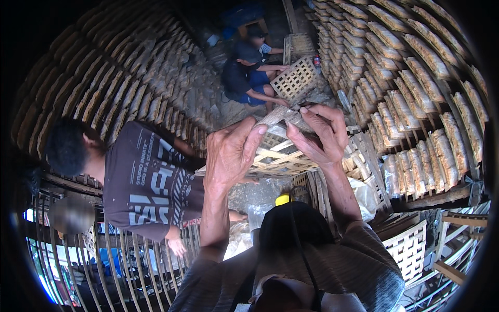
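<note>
Both my arms are raised in front of me at a woven bamboo tray (278, 162) with an open lattice and a pale wooden frame. My left hand (228, 148) is closed round the frame's left side, with the thumb along the wood near the upper corner. My right hand (323, 136) is closed at the same corner, thumb and fingertips bent in against the frame. Between the two hands the wooden frame pieces (278, 117) meet at an angle. Whether a small tie or nail is in the right fingertips is too small to tell.
Racks of wrapped, pale brown slabs rise at left (99, 96) and right (416, 104). Close on my left stands a person in a dark T-shirt (156, 179). Farther ahead, crouching people (244, 78) handle another lattice tray (295, 78). Another lattice panel (408, 252) stands at lower right.
</note>
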A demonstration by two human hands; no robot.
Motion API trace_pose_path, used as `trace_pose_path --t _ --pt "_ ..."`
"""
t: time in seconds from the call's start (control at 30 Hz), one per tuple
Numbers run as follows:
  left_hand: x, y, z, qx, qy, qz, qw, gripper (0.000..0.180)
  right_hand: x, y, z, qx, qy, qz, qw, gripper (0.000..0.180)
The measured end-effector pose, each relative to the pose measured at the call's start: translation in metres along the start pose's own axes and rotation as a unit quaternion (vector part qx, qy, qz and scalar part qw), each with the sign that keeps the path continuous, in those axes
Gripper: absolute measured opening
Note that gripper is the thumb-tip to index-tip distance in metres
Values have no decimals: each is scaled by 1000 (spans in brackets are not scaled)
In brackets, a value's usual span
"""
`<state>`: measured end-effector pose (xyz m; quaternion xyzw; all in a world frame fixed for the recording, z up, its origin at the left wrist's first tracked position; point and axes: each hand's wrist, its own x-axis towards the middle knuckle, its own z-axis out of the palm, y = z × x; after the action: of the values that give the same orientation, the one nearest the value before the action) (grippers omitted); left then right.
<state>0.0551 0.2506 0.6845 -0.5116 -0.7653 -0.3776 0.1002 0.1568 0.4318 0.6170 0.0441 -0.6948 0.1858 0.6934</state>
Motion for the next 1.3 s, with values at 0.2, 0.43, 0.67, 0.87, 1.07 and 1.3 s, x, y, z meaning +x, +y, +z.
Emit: trace_pose_path --t 0.2,0.43,0.67,0.87,1.07,1.3 --pt "-3 -3 6 -27 12 -13 999 32 4 1 3 5 5 -29 1000 41" --pt "-7 1 13 -63 32 -22 997 41 4 3 4 -15 -10 -23 1000 42" --pt "-6 -2 21 -8 27 -10 1000 37 1 4 2 -15 -8 -12 1000 38" --pt "-5 -1 21 81 0 5 997 31 -2 3 7 15 -7 -8 1000 45" --pt "-6 -11 17 87 20 15 996 28 26 -1 -3 143 -176 155 962 47" --pt "-7 -13 18 142 -37 3 989 27 3 1 -3 78 -335 255 903 56"
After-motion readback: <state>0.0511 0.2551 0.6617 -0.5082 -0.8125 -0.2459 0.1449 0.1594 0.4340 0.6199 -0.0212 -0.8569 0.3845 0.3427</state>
